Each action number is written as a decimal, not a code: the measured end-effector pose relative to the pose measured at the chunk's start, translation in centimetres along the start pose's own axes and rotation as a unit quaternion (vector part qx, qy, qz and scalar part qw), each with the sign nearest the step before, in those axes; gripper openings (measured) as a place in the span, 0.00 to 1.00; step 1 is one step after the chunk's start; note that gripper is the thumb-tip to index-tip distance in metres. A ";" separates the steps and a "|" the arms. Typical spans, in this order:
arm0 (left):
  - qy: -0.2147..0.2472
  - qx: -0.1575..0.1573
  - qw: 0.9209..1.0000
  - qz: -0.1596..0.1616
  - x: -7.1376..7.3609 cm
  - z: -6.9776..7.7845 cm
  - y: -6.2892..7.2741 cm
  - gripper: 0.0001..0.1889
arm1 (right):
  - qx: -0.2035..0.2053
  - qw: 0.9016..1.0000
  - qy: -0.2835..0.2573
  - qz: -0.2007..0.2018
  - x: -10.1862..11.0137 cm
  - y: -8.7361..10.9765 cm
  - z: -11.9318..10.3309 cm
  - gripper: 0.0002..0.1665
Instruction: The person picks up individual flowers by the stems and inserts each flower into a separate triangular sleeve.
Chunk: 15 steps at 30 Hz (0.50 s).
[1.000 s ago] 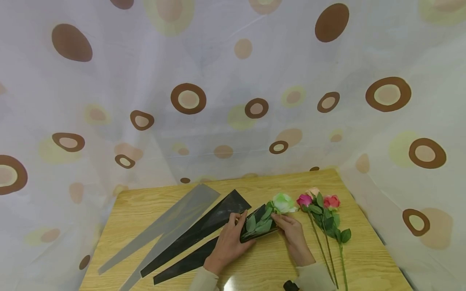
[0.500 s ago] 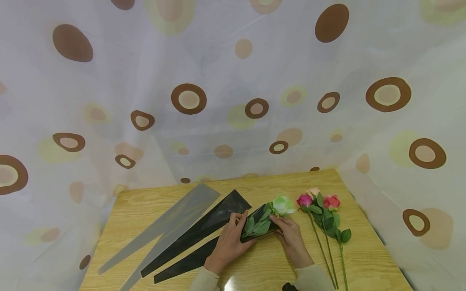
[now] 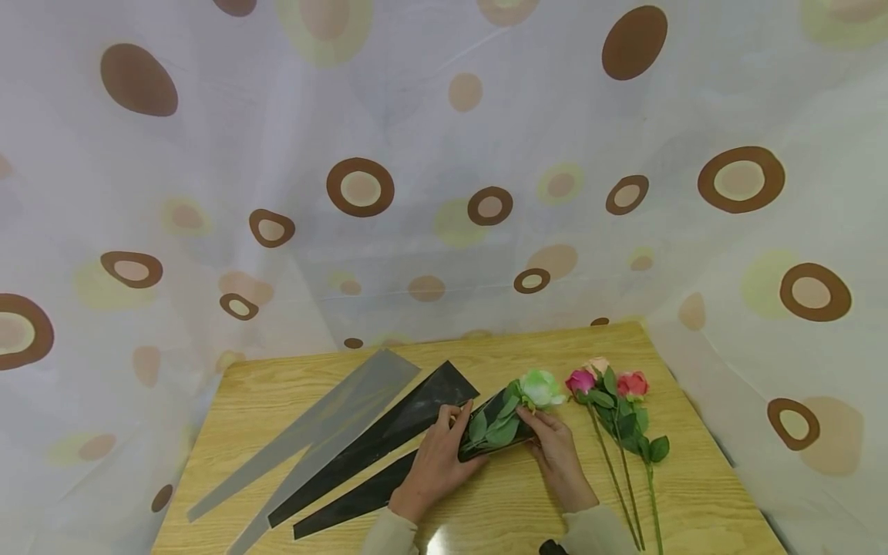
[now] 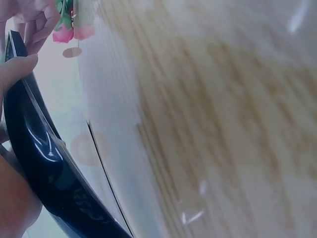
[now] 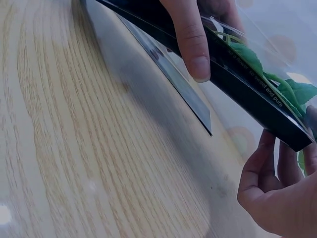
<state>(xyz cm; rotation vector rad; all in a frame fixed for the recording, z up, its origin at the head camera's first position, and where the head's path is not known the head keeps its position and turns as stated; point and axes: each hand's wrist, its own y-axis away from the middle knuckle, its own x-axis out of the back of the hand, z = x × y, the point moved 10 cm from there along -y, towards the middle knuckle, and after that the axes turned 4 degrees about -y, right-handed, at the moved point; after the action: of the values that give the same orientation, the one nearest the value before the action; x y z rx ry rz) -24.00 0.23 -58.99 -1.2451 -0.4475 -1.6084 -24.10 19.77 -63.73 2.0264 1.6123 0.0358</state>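
Observation:
A long, tapered black flower box (image 3: pixel 364 497) lies slanted across the table, and a white-green artificial rose (image 3: pixel 541 388) lies along its wide end with its bloom beyond the rim. My left hand (image 3: pixel 433 466) grips the box around its middle, thumb on the near side. At the wide end, my right hand (image 3: pixel 558 459) pinches the rose just below the bloom, its other fingers against the underside of the box. Small lettering runs along the box wall (image 5: pixel 247 84) in the right wrist view, where clear film shows over the leaves (image 5: pixel 292 91). The lower stem is hidden by my left hand.
Left of the box lie a flat black tapered piece (image 3: pixel 388 435) and two grey tapered pieces (image 3: pixel 312 420). Magenta (image 3: pixel 580 381), peach (image 3: pixel 596 365) and coral (image 3: pixel 632 384) roses lie at the right. A dotted curtain (image 3: pixel 416 254) surrounds the wooden table (image 3: pixel 499 516).
The bloom dipped slightly toward the box and came back outward with my right hand. My left hand keeps its grip in the same place.

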 end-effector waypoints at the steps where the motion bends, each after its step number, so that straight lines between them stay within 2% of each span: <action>1: -0.002 0.000 1.000 0.000 0.0 0.0 0.0 0.50 | 0.003 1.000 0.001 -0.001 0.0 0.0 0.0 0.17; 3: -0.003 -0.001 1.000 0.000 0.0 0.0 0.0 0.50 | 0.005 1.000 -0.004 -0.002 0.0 -0.1 0.0 0.17; 7: -0.001 -0.001 1.000 -0.002 0.0 0.0 0.0 0.49 | 0.013 0.999 -0.029 -0.015 -0.2 0.0 -0.1 0.08; 12: -0.002 -0.010 1.000 0.008 0.1 0.2 0.1 0.50 | 0.016 0.998 -0.050 -0.036 -0.4 0.2 -0.1 0.12; 15: -0.004 -0.014 1.000 0.014 0.2 0.3 0.1 0.50 | 0.011 0.999 -0.042 -0.029 -0.1 0.2 0.1 0.11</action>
<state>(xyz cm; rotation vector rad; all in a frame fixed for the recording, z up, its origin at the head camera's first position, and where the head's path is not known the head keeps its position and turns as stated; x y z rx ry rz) -23.79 0.29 -58.72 -1.2742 -0.4119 -1.5917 -23.92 19.58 -63.65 1.9694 1.6253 -0.0892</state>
